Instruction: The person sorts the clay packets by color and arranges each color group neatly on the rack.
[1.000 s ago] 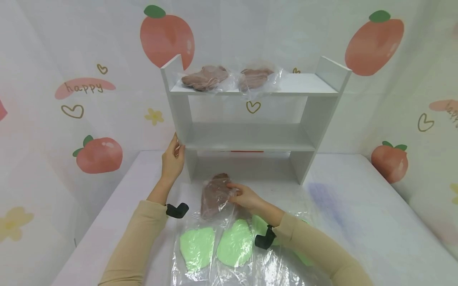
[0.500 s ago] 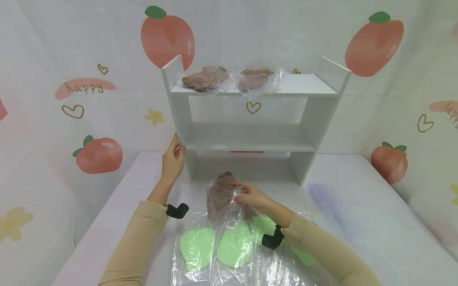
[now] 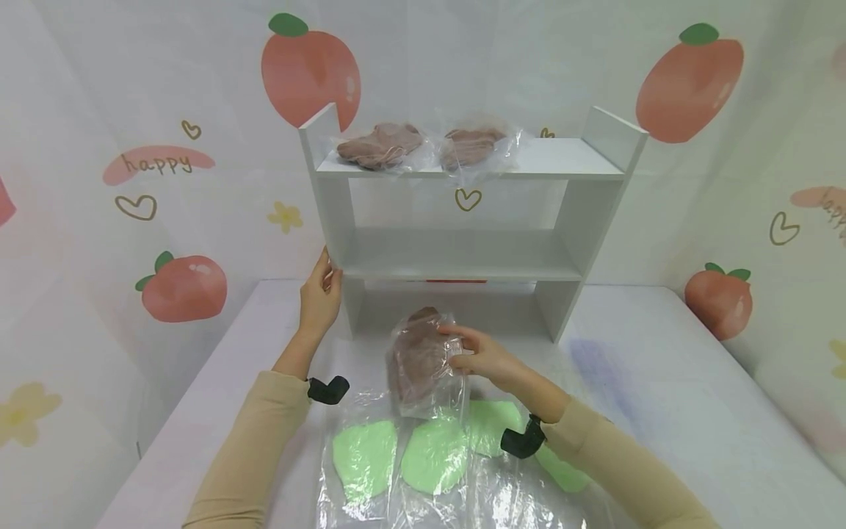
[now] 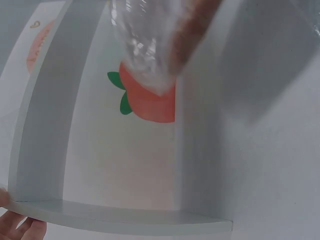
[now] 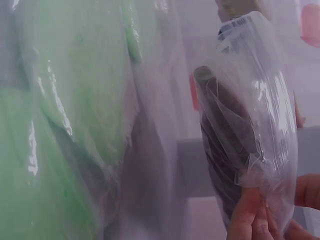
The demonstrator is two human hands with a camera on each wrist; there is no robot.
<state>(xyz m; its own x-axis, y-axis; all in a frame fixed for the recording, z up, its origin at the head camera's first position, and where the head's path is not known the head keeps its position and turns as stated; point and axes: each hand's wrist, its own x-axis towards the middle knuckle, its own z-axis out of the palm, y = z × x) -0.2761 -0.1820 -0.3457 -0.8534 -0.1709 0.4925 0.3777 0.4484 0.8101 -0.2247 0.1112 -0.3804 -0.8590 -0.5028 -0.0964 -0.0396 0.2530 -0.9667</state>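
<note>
In the head view, the right hand (image 3: 489, 356) pinches one clear bag (image 3: 426, 360) with one brown piece, above the table (image 3: 667, 382) and before the shelf unit (image 3: 459, 253); the left hand (image 3: 319, 300) grips the unit's left panel at its front edge. Two other brown pieces (image 3: 382, 145) lie bagged on the top board, toward its left end and middle. Four green pieces (image 3: 434, 455) lie toward the table's near edge. The left wrist view shows one bag, blurred. The right wrist view shows the pinched bag upright.
</note>
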